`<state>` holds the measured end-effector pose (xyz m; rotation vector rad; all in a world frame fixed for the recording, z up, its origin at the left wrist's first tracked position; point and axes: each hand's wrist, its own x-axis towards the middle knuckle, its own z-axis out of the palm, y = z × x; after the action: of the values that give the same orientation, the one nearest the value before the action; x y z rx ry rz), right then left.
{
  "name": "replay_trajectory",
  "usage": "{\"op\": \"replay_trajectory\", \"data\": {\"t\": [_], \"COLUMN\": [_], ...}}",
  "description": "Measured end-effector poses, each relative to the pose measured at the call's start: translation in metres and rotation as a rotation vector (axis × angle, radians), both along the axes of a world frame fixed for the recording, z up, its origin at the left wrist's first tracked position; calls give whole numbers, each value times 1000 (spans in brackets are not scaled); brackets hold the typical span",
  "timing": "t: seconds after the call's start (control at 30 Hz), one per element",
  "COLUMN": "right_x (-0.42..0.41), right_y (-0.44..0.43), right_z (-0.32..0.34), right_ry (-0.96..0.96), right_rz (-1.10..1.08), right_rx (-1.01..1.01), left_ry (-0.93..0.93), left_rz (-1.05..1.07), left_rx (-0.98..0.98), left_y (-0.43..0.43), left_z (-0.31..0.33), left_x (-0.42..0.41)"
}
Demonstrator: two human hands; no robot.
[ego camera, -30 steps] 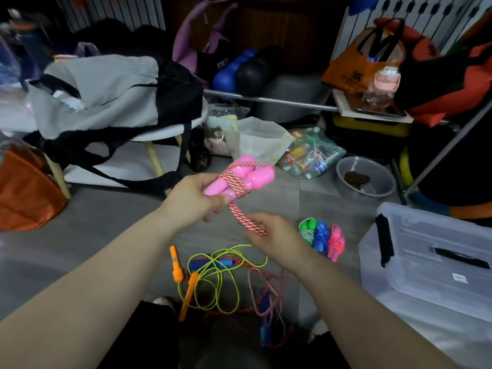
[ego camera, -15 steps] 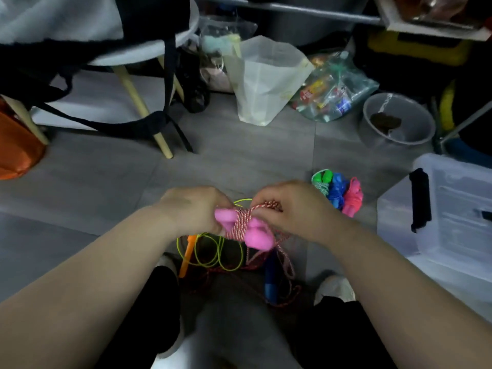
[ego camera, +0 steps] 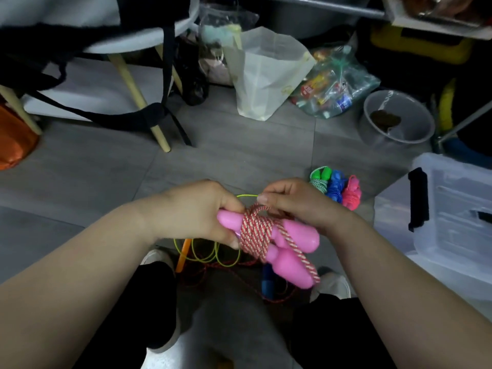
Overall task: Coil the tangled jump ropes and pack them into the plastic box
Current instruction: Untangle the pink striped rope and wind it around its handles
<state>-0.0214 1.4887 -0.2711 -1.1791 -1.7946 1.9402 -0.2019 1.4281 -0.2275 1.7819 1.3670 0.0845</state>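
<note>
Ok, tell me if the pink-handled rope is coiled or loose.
Coiled: its striped cord is wound round both pink handles; the right hand pinches the top loop.

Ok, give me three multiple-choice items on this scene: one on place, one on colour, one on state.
1. The three coiled bundles lie: A) on the floor beside the plastic box; B) inside it; C) on the stool.
2. The handles of the held rope are: A) orange; B) pink; C) green.
3. The held rope is: A) hanging loose; B) knotted to the box; C) wound round its handles.
Answers: 1 A, they sit on tiles left of the box; 2 B, both handles are pink; 3 C, red-white turns wrap them.
</note>
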Motion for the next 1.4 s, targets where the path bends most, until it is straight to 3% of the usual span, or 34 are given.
{"op": "replay_trajectory", "data": {"t": [0.07, 0.1, 0.13, 0.17, 0.2, 0.23, 0.27, 0.3, 0.4, 0.53, 0.6, 0.77, 0.87, 0.97, 1.0, 1.1, 1.17, 1.3, 1.4], "right_x": [1, 12, 16, 18, 18, 1, -15, -25, -34, -36, -38, -29, -16, -6, -4, 6, 23, 64, 87], "right_y": [2, 6, 3, -2, -7, -13, -9, -12, -17, -22, -26, -18, -5, 5, 6, 9, 18, 35, 39], "right_z": [-17, -23, -44, -52, -45, -42, -34, -24, -20, -32, -33, -30, -30, -34, -36, -45, -52, -51, -48], "right_ry": [76, 19, 228, 192, 128, 102, 119, 180, 224, 11, -41, -267, -460, -374, -388, -623, -760, -731, -749], "right_rz": [-4, 0, -80, -3, -46, 69, -68, -145, -215, -55, -82, -25, 16, -98, -127, -47, -58, -415, -514], "right_rx": [-208, -96, -35, 7, 232, 89, -82, -132, -56, 252, 401, 810, 654, 250, 212, 280, 289, 280, 324], "left_ry": [-89, -133, -188, -253, -326, -404, -481, -544, -570, -533, -520, -496, -525, -633, -631, -616, -666, -696, -528], "left_rz": [108, 178, 254, 321, 364, 387, 414, 463, 672, 858, 908, 864, 858, 900, 884, 843, 943, 1174, 1077], "left_rx": [39, 54, 53, 39, 19, 1, -13, -28, -84, -91, -86, -61, 3, 62, 70, 115, 187, 218, 240], "left_y": [3, 5, 8, 11, 13, 16, 18, 20, 24, 27, 27, 26, 27, 28, 28, 26, 27, 23, 19], "left_z": [1, 2, 2, 2, 2, 3, 3, 3, -1, -11, -13, -14, -9, -3, -2, 2, 5, 10, 3], "left_x": [1, 1, 0, -2, -4, -7, -10, -14, -25, -36, -38, -33, -31, -34, -34, -33, -43, -73, -74]}}
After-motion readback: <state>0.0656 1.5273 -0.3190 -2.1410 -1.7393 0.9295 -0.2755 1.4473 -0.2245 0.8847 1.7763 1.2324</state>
